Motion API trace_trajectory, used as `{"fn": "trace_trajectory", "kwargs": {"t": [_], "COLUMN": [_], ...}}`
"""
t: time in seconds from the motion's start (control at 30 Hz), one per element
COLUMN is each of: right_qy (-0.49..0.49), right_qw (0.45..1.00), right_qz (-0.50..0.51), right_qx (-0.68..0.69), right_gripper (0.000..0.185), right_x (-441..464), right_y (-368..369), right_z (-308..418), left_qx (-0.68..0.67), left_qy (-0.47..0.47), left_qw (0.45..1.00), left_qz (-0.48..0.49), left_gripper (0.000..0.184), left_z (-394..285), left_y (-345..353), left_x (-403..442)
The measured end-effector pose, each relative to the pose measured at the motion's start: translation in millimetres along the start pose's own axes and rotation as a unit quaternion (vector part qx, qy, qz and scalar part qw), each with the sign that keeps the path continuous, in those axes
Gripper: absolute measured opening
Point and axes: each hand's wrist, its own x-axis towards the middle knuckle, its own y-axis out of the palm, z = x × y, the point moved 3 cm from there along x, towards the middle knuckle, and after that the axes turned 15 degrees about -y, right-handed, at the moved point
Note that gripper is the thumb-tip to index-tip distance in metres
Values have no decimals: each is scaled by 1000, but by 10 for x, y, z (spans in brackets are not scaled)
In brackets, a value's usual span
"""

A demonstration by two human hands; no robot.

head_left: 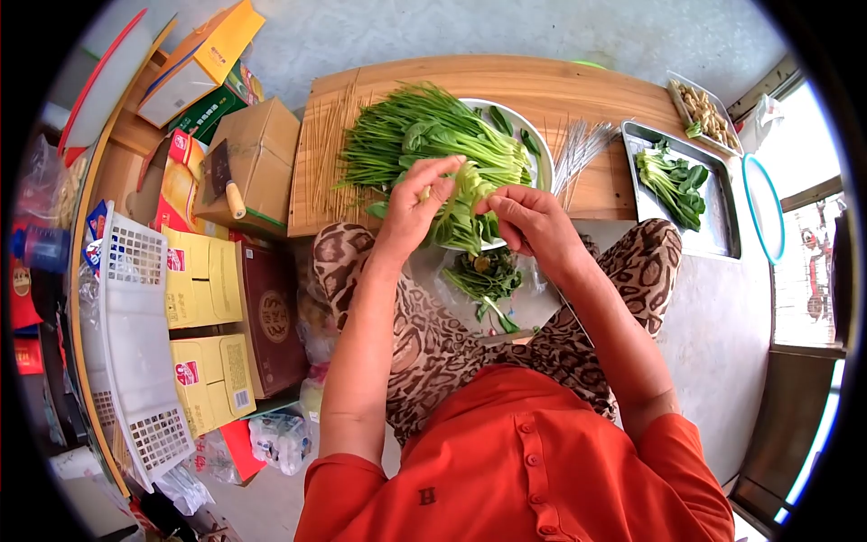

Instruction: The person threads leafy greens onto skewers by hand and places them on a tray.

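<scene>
In front of the plate, my left hand (420,203) pinches a folded bunch of leafy greens (468,212) with pale stems. My right hand (528,221) is closed at the bunch's right side. A thin metal skewer (575,316) lines up with its fingertips and shows below the hand, partly hidden by my forearm. Behind my hands, a white plate (545,154) bears a heap of chives (388,135) and more leafy greens (452,135). Bamboo skewers (322,149) lie left of the heap, and loose metal skewers (578,154) lie right of the plate.
The wooden table (506,72) stands against the wall. On the right are a metal tray (713,239) with greens and a container (709,113) of pale skewered food. Dark leaves (485,275) lie between my knees. At left are cartons (257,149), a cleaver (226,176) and a white basket (135,334).
</scene>
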Motion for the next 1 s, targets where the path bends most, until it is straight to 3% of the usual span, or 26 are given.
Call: {"fn": "trace_trajectory", "kwargs": {"t": [0.17,0.3,0.37,0.4,0.47,0.57,0.8,1.0], "right_qy": [-1,-1,4,4,19,21,18,22], "right_qw": [1000,1000,999,999,999,1000,999,999], "right_qz": [-15,-29,-31,-31,-27,-10,30,17], "right_qx": [17,3,-6,-6,-17,-7,20,18], "right_gripper": [22,22,23,23,23,23,24,24], "right_x": [-66,-152,-202,-226,-262,-281,-289,-228], "right_y": [-191,-325,-342,-333,-312,-275,-36,23], "right_z": [-116,-166,-158,-141,-109,-125,-59,-70], "left_qx": [29,25,185,185,21,-43,-98,-82], "left_qy": [-22,-25,0,0,-139,-79,-76,-51], "left_qw": [999,999,979,979,989,995,992,995], "left_qz": [-31,-23,-80,-80,-41,-42,13,4], "left_gripper": [21,24,26,26,29,30,31,32], "left_z": [194,344,293,272,106,49,85,110], "left_y": [-134,-140,-104,-92,-60,-12,40,58], "left_x": [48,62,58,45,-8,5,12,56]}}
